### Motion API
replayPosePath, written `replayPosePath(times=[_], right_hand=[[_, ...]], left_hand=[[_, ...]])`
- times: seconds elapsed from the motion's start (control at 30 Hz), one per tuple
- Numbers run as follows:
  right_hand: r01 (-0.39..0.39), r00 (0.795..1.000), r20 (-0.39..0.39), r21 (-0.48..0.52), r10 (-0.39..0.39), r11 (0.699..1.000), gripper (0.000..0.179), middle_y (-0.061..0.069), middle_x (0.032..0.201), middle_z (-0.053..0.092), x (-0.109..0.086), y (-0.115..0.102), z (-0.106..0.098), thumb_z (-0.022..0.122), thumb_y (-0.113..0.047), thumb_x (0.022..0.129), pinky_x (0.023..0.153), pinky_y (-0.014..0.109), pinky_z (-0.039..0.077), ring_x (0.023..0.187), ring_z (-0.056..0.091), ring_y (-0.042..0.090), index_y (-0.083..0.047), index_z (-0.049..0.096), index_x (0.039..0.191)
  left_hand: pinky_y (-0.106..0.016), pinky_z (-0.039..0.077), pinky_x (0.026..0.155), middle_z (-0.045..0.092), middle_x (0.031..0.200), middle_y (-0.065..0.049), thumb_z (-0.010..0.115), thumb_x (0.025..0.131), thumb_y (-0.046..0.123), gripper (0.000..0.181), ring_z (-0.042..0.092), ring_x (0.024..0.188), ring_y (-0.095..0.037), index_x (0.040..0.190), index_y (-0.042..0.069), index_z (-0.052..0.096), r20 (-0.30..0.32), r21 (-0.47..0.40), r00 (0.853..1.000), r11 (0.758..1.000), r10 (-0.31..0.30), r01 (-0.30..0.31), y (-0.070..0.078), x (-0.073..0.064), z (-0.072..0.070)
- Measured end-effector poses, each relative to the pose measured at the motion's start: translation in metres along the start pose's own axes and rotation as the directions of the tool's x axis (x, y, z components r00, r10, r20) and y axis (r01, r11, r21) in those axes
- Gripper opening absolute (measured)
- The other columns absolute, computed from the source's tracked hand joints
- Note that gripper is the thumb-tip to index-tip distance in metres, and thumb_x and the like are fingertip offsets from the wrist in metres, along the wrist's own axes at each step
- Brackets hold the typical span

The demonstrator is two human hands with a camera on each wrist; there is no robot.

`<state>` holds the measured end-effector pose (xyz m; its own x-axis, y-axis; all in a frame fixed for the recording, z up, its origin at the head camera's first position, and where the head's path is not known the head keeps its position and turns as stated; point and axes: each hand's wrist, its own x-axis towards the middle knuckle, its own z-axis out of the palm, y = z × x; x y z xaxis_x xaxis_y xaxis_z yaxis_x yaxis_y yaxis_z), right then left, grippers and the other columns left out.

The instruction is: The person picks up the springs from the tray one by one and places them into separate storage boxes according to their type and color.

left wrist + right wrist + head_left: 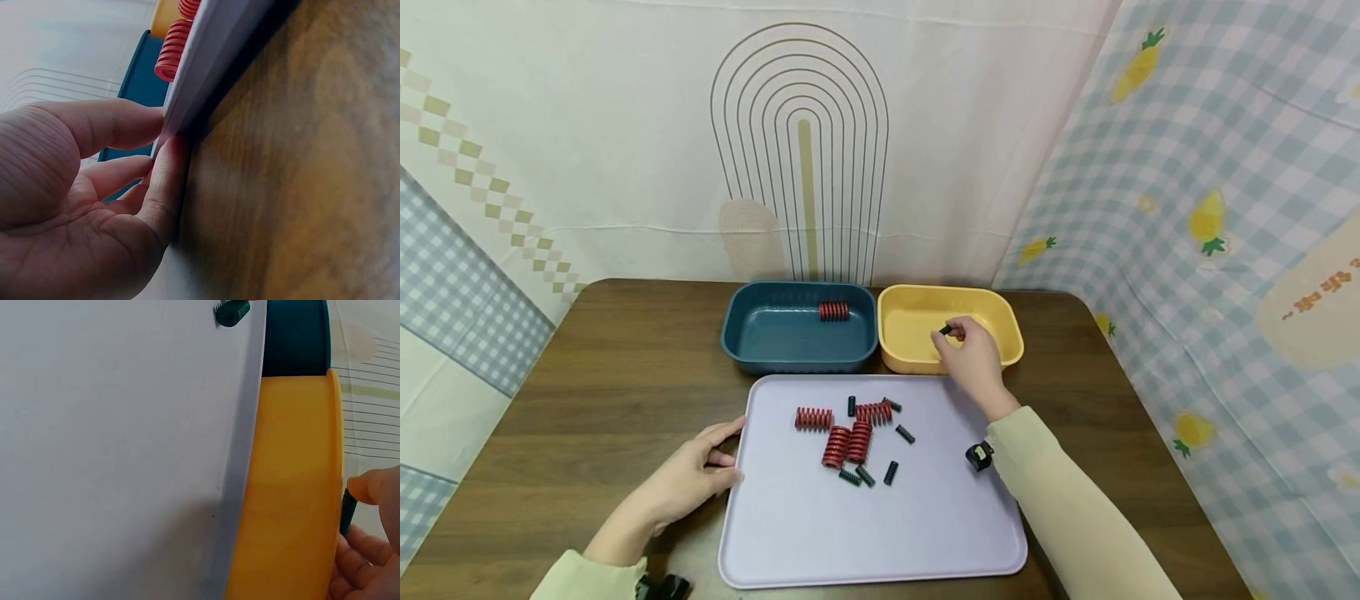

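A small dark green spring [946, 330] is being pinched between the thumb and fingertips of the right hand [972, 353], and the grip is being kept narrow, closed down to the spring's own thickness. The spring is being held over the yellow box [1011, 343], which is being flanked by a blue box [799, 367] on its left. Inside the blue box, a red spring [833, 311] is being contained near its right end.

The left edge of the purple tray [865, 533] is being touched by the thumb and fingertips of the left hand [688, 475]; that grip is being left loosely parted, with nothing being lifted by it. Four larger red springs [813, 418] and six small green springs [891, 472] are being carried on the tray, most of them being gathered in its upper middle. The tray and both boxes are being supported by the brown wooden desk [647, 367], behind which a patterned cloth [955, 142] is being hung.
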<state>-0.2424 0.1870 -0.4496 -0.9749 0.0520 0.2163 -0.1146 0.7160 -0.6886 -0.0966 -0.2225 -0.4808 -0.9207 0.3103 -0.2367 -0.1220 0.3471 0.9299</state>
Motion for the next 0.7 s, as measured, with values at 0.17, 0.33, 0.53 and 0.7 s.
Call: replayPosePath(times=[0.17, 0.33, 0.53, 0.7], right_hand=[[-0.048, 0.998, -0.038, -0.03, 0.047, 0.998, 0.043, 0.01, 0.101, 0.064, 0.003, 0.0, 0.005, 0.067, -0.035, 0.09, 0.084, 0.043, 0.046, 0.095, 0.059, 0.028, -0.001, 0.064, 0.116], [-0.085, 0.995, -0.061, -0.062, 0.081, 0.995, 0.044, 0.01, 0.099, 0.065, 0.004, 0.001, 0.009, 0.067, -0.037, 0.09, 0.082, 0.043, 0.045, 0.092, 0.059, 0.028, -0.002, 0.065, 0.116], [-0.09, 0.994, -0.063, -0.102, 0.084, 0.991, 0.042, 0.009, 0.099, 0.066, 0.004, 0.002, 0.012, 0.068, -0.037, 0.089, 0.082, 0.044, 0.046, 0.091, 0.06, 0.029, -0.003, 0.066, 0.114], [-0.085, 0.995, -0.07, -0.117, 0.077, 0.989, 0.04, 0.009, 0.098, 0.066, 0.005, 0.002, 0.012, 0.068, -0.036, 0.089, 0.082, 0.045, 0.045, 0.09, 0.06, 0.03, -0.004, 0.067, 0.113]], left_hand=[[-0.026, 0.051, 0.076, 0.031, 0.147, -0.017, 0.068, 0.087, 0.0, 0.075, 0.051, 0.103, -0.029, 0.151, 0.004, 0.03, -0.002, -0.009, 1.0, 1.0, 0.001, -0.001, 0.001, -0.001, 0.0], [-0.026, 0.051, 0.077, 0.031, 0.146, -0.017, 0.068, 0.086, 0.0, 0.074, 0.051, 0.103, -0.029, 0.151, 0.004, 0.031, -0.006, -0.003, 1.0, 1.0, 0.005, -0.005, 0.001, -0.001, 0.0], [-0.025, 0.051, 0.077, 0.032, 0.146, -0.017, 0.068, 0.086, 0.0, 0.074, 0.051, 0.102, -0.029, 0.15, 0.003, 0.031, -0.006, 0.0, 1.0, 1.0, 0.011, -0.011, 0.0, 0.0, 0.0], [-0.025, 0.051, 0.076, 0.031, 0.147, -0.017, 0.068, 0.086, 0.0, 0.074, 0.051, 0.102, -0.029, 0.15, 0.003, 0.031, -0.006, 0.0, 1.0, 1.0, 0.017, -0.017, -0.001, 0.0, 0.0]])
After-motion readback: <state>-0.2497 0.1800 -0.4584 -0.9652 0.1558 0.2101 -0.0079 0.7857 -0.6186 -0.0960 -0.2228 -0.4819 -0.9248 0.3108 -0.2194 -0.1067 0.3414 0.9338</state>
